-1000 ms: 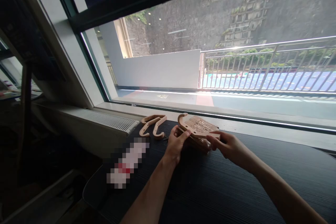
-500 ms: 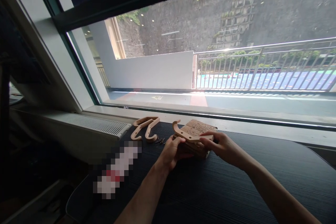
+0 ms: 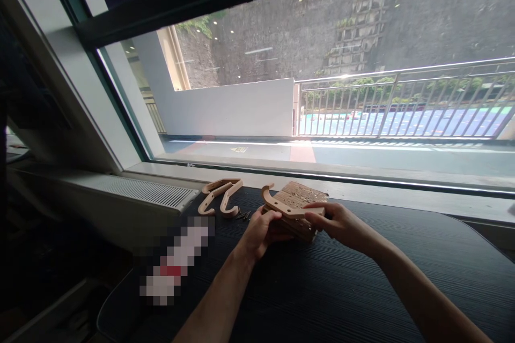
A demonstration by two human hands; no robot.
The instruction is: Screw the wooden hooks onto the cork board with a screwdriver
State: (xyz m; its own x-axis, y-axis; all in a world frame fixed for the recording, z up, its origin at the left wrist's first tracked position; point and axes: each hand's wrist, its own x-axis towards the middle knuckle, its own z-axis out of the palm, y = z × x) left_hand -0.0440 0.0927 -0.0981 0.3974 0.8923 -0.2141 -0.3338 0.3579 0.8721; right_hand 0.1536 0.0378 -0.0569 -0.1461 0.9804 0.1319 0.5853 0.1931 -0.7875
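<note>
A stack of flat wooden pieces (image 3: pixel 298 197) rests on the dark table (image 3: pixel 362 289) near the window. A curved wooden hook piece (image 3: pixel 277 205) lies on top of the stack. My left hand (image 3: pixel 261 229) is closed around the stack's left side. Fingers of my right hand (image 3: pixel 336 224) pinch the right end of the hook piece. Two more wooden hooks (image 3: pixel 221 194) lie to the left, with a few small dark screws (image 3: pixel 243 215) beside them.
A blurred white and red object (image 3: pixel 177 260) lies on the table's left part. A radiator grille (image 3: pixel 145 190) and window sill (image 3: pixel 402 188) run behind the table. The table's left edge drops off near the blurred object.
The hook piece and stack have come down from a raised tilt to lie lower on the table. Both hands kept their hold. The view has shifted slightly to the right.
</note>
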